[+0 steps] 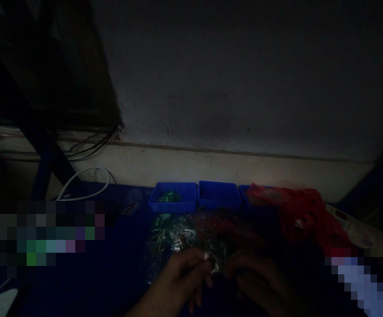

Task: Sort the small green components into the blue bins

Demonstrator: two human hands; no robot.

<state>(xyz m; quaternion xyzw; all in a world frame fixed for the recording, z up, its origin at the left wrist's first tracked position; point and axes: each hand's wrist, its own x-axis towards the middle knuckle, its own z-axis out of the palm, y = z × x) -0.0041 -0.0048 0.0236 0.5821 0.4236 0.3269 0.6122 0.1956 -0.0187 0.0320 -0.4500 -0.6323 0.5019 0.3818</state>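
Note:
In dim light, a small clear plastic bag (218, 252) is between my two hands, near the bottom centre of the head view. My left hand (181, 277) pinches its left side between thumb and forefinger. Curled fingers of my right hand (264, 275) close on the bag's right edge; their tips are dark and hard to make out. Just beyond lie more shiny clear plastic bags (181, 233), with thin metal pieces and greenish packets (160, 222) among them. What the held bag contains, if anything, is too dark to tell.
Blue trays stand along the wall: the left tray (173, 207) holds green pieces, with a middle tray (219, 202) beside it. A red plastic bag (305, 215) partly covers a third at right. A white cable (107, 178) loops at left. Blurred patches hide both sides.

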